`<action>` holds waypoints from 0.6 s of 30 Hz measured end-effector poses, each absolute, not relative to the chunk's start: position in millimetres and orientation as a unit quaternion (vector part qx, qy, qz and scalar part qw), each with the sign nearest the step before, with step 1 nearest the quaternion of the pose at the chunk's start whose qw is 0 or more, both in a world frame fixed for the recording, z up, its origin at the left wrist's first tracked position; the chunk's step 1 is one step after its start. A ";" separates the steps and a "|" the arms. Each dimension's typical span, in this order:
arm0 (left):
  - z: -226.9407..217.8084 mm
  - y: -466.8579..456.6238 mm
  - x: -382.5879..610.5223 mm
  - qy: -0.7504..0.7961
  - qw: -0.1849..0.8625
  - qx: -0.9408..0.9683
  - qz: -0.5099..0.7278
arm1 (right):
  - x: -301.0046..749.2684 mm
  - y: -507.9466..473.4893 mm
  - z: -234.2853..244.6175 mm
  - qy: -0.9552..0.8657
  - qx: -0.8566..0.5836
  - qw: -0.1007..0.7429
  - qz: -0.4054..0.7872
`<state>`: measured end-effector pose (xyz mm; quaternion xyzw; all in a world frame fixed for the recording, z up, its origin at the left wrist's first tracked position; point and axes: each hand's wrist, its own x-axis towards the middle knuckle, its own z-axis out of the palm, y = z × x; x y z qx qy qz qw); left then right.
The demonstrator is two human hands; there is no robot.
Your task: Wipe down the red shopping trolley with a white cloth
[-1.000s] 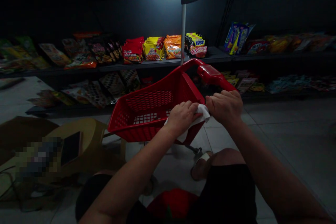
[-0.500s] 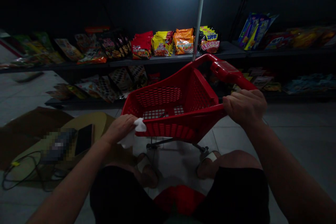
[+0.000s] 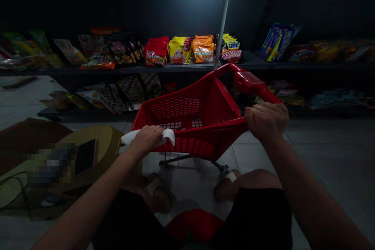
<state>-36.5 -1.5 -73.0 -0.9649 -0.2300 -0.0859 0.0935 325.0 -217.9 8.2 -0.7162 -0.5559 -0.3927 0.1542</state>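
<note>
A red plastic shopping cart stands sideways in front of me, its basket holding no goods that I can see. My left hand is closed over a white cloth, which may be a paper wipe, pressed on the near rim of the basket toward its front end. Ends of the cloth stick out on both sides of the fingers. My right hand is wrapped round the red cart handle at its near corner. A metal pole rises behind the cart's rear.
Behind the cart, a dark shelf carries noodle packs and other bagged snacks. At left, a round table holds a dark phone-like device, a blurred-out item and black cables. My feet and knees are close below the cart.
My left hand and the white cloth have slid right along the near rim. The right hand keeps its grip on the handle. The view has shifted slightly.
</note>
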 end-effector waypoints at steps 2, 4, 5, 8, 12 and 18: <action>-67.3 -18.5 6.0 -0.200 0.087 -0.972 -0.092 | 322.0 -219.4 9.2 -0.550 -0.715 0.154 -0.403; -61.4 -40.4 52.6 -0.184 0.081 -0.974 -0.108 | 318.7 -220.5 10.4 -0.546 -0.715 0.155 -0.409; -58.3 -52.2 75.4 -0.177 0.078 -0.974 -0.119 | 317.4 -220.8 11.1 -0.545 -0.715 0.155 -0.410; -49.0 -83.5 131.3 -0.168 0.046 -0.966 -0.190 | 316.3 -220.5 13.0 -0.542 -0.718 0.160 -0.407; -42.3 -98.3 156.8 -0.159 0.033 -0.957 -0.240 | 321.0 -221.7 14.9 -0.546 -0.718 0.157 -0.402; -67.0 -60.8 84.4 -0.162 0.068 -0.953 -0.246 | 324.5 -225.5 13.0 -0.565 -0.709 0.141 -0.398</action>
